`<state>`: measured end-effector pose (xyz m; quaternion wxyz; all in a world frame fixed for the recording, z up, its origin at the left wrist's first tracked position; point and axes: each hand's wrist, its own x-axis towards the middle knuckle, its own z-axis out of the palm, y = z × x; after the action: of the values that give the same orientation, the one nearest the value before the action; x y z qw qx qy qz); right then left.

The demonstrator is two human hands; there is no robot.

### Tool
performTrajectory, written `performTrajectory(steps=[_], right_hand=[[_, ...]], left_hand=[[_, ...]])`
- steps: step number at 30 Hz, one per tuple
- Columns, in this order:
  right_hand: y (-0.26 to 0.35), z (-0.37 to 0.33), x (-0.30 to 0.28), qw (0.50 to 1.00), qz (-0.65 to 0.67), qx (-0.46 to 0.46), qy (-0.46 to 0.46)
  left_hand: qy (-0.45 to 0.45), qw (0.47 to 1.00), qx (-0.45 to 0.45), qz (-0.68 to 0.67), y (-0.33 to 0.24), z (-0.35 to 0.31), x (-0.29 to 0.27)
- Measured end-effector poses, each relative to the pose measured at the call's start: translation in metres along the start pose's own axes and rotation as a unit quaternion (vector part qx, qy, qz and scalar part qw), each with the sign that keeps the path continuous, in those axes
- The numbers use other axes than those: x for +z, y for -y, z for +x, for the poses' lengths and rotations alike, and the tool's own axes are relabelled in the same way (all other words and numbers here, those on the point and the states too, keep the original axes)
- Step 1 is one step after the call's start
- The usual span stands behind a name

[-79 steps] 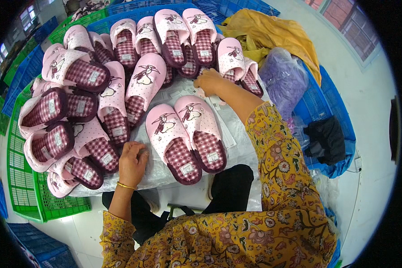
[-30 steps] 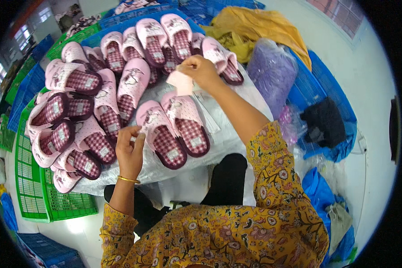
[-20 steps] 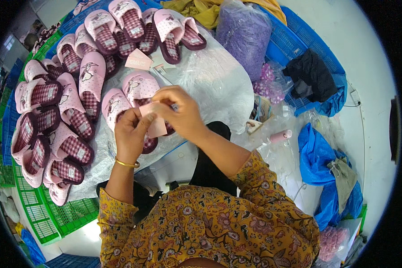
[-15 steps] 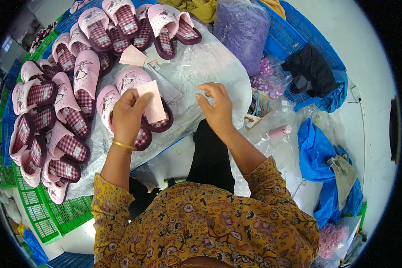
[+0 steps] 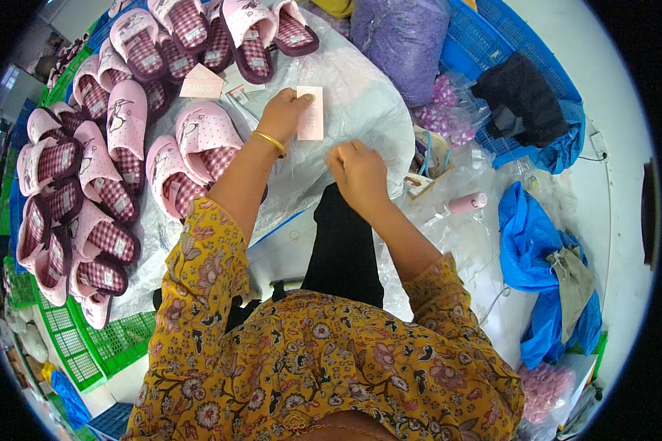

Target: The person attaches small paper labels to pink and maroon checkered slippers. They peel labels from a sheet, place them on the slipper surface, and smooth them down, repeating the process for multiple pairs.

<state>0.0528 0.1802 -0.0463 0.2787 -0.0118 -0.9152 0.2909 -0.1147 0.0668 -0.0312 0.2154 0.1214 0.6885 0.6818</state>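
Taking the front pair of slippers as our landmark, we see a green crate to its left and nearer us, and between that and the pair the crowded slippers, which curve round to its far side; small white labels show on many insoles. Our front pair lies side by side on the plastic-covered worktop, partly hidden by our left forearm. Just beyond it rests a loose pink card, perhaps more than one. To the right of the pair and a little beyond it, our left hand has its grip closed, pinching a narrow pink card upright between thumb and fingers, clear of every slipper. Further right of the pair, our right hand is blurred, fingers curled; we cannot tell whether its grip has anything. Well to the right of the pair stands a purple bag. We judge the job partway: the card is picked out and in hand, but the visible parts of the pair carry no pink card, so fitting it seems left.
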Motion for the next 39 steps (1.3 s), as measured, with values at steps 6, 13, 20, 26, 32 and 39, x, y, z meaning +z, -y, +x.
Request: performTrajectory(steps=[6,13,20,26,32,39], right_hand=[[0.043,-0.078,-0.071,0.972,0.033,-0.064,0.225],[0.029,-0.088,-0.102,0.961,0.043,-0.044,0.270],[0.017,-0.032,-0.100,0.992,0.035,-0.019,0.120],[0.018,-0.023,-0.064,0.972,0.230,0.043,0.008],[0.029,-0.029,-0.028,0.731,0.605,0.316,0.005],[0.032,-0.042,-0.046,0.755,0.582,0.300,0.035]], left_hand=[[-0.030,0.999,-0.008,0.045,0.009,0.008,-0.004],[0.011,1.000,0.012,-0.011,-0.006,-0.008,-0.007],[0.263,0.963,-0.054,0.029,-0.052,-0.105,0.005],[0.252,0.965,-0.064,-0.020,-0.031,-0.136,0.008],[0.172,0.978,-0.051,-0.103,-0.022,-0.149,0.012],[-0.019,0.975,0.013,-0.222,-0.025,-0.146,0.003]])
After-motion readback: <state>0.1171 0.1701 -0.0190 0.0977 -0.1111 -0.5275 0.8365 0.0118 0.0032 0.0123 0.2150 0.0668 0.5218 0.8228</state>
